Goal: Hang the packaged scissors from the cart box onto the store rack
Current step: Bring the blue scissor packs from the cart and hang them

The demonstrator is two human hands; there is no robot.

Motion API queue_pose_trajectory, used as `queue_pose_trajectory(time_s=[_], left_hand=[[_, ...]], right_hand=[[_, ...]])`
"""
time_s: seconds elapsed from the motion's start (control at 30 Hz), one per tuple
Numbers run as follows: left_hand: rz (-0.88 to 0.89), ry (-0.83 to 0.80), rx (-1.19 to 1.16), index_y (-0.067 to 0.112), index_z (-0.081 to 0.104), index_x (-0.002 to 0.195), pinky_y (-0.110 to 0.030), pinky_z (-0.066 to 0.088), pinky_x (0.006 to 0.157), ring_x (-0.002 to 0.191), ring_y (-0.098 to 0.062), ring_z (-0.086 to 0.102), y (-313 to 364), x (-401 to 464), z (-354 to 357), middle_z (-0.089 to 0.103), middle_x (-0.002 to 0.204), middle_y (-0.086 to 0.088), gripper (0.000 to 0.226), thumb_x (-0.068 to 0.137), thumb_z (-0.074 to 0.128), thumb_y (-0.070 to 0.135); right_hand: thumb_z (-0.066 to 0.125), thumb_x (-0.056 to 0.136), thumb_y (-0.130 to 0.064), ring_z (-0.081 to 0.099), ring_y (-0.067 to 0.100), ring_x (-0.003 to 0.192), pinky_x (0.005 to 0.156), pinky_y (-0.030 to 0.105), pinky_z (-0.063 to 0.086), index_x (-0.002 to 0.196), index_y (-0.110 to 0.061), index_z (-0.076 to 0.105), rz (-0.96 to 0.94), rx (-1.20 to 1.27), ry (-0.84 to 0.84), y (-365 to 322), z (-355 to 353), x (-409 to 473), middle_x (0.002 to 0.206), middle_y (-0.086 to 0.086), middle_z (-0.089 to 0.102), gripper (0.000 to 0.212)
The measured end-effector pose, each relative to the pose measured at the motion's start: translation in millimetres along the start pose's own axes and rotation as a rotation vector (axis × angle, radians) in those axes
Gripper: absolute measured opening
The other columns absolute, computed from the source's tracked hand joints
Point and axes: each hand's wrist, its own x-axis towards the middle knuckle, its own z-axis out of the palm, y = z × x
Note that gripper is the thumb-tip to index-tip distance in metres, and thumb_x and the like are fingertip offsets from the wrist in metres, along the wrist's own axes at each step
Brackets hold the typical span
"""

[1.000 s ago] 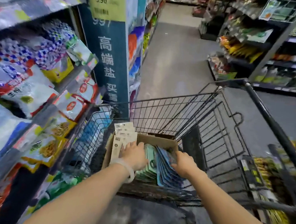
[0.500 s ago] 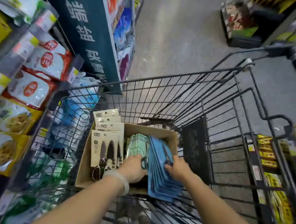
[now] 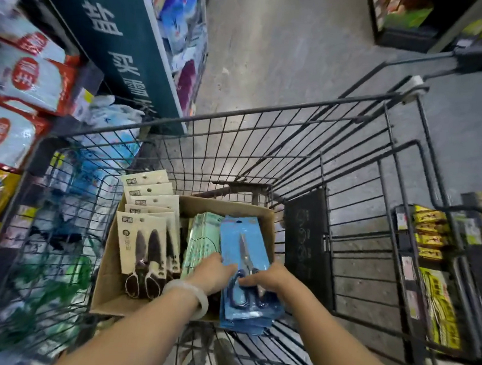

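Scissors [image 3: 246,256] in blue packs sit at the right end of a box [image 3: 106,287] in a wire cart [image 3: 349,149]. Both hands meet on the top pack: left hand [image 3: 214,273] with fingers curled over its left edge, right hand [image 3: 267,278] with fingers pressed across the handles. Green packs [image 3: 202,236] and beige packs [image 3: 146,227] stand left of the fingers.

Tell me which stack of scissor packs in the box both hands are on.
The blue packs at the box's right end. Both hands, left and right, hold them; the green packs and beige packs sit untouched further left.
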Motion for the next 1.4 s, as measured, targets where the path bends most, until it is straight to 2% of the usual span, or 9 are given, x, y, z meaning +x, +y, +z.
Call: queue_pose_trajectory(time_s=[0.1,0.23,0.4,0.57,0.7,0.93,1.1,1.2,1.4], left_hand=[[-0.140,-0.020,-0.452,-0.001,0.058,0.105,-0.042,0.056,0.080,0.093,-0.030,0.065,-0.7,3.6,-1.9,0.067,0.101,-0.015,0.023,0.090,0.061,0.017],[-0.259,-0.095,-0.870,-0.004,0.058,0.110,-0.046,0.054,0.073,0.083,-0.034,0.063,-7.7,2.1,-21.9,0.066,0.100,-0.022,0.020,0.093,0.055,0.007],[-0.236,0.109,-0.860,-0.006,0.056,0.115,-0.045,0.050,0.076,0.085,-0.033,0.059,-19.7,6.2,-42.0,0.060,0.103,-0.022,0.024,0.091,0.052,-0.007],[-0.225,0.176,-0.628,-0.010,0.056,0.114,-0.036,0.050,0.088,0.098,-0.029,0.060,-37.5,11.2,-50.4,0.062,0.105,-0.018,0.028,0.091,0.057,0.004],[-0.270,0.180,-0.621,-0.003,0.063,0.112,-0.048,0.054,0.089,0.095,-0.033,0.067,-60.4,15.8,-51.0,0.069,0.103,-0.019,0.030,0.086,0.063,0.013],[-0.271,0.188,-0.675,-0.005,0.058,0.118,-0.049,0.048,0.098,0.108,-0.034,0.062,-63.3,2.1,-58.7,0.065,0.114,-0.021,0.029,0.091,0.057,0.005],[-0.269,0.169,-0.688,-0.004,0.053,0.127,-0.045,0.045,0.102,0.114,-0.033,0.059,-68.0,0.2,-60.5,0.062,0.122,-0.017,0.040,0.090,0.060,0.011],[-0.267,0.163,-0.731,-0.001,0.051,0.131,-0.048,0.045,0.102,0.114,-0.035,0.059,-79.0,7.2,-57.6,0.062,0.125,-0.017,0.051,0.085,0.066,0.018],[-0.168,0.176,-0.805,0.007,0.062,0.106,-0.049,0.050,0.094,0.102,-0.034,0.064,-56.2,-30.5,-69.7,0.068,0.110,-0.016,0.015,0.092,0.057,0.010]], right_hand=[[0.087,0.051,-0.025,0.066,0.024,0.098,0.090,0.039,0.054,0.115,-0.008,0.060,-0.046,0.147,-0.057,-2.1,6.2,-4.5,0.108,0.007,0.068,0.072],[0.080,0.070,-0.020,0.066,0.023,0.100,0.091,0.040,0.054,0.111,-0.017,0.059,-0.184,0.161,-0.241,-11.2,18.0,-21.8,0.109,0.006,0.068,0.046],[0.066,0.086,-0.026,0.056,0.006,0.064,0.059,0.016,0.047,0.072,-0.020,0.055,-0.313,0.171,-0.111,-28.4,18.2,-30.4,0.071,-0.006,0.060,0.019],[0.056,0.089,-0.038,0.059,0.023,0.083,0.065,0.029,0.041,0.092,-0.010,0.057,-0.186,-0.176,0.381,-8.7,0.7,12.4,0.088,0.006,0.060,0.028],[0.062,0.082,-0.051,0.056,0.032,0.112,0.089,0.034,0.047,0.130,-0.004,0.046,-0.005,-0.345,0.285,13.2,11.0,35.1,0.125,0.017,0.054,0.069],[0.080,0.049,-0.061,0.058,0.027,0.111,0.097,0.037,0.049,0.129,-0.011,0.050,0.129,-0.153,0.182,5.9,11.7,38.0,0.126,0.010,0.057,0.098],[0.090,0.054,-0.030,0.062,0.030,0.103,0.092,0.043,0.052,0.120,-0.005,0.056,0.094,0.137,0.155,4.5,17.6,35.9,0.116,0.014,0.064,0.079],[0.082,0.068,-0.007,0.065,0.032,0.084,0.067,0.040,0.056,0.117,0.002,0.056,0.121,0.363,0.074,2.2,14.0,25.0,0.101,0.018,0.068,0.056],[0.063,0.083,0.004,0.064,0.026,0.077,0.069,0.034,0.056,0.112,-0.007,0.060,-0.093,0.383,-0.115,-7.9,-1.9,-10.1,0.087,0.012,0.069,0.032]])
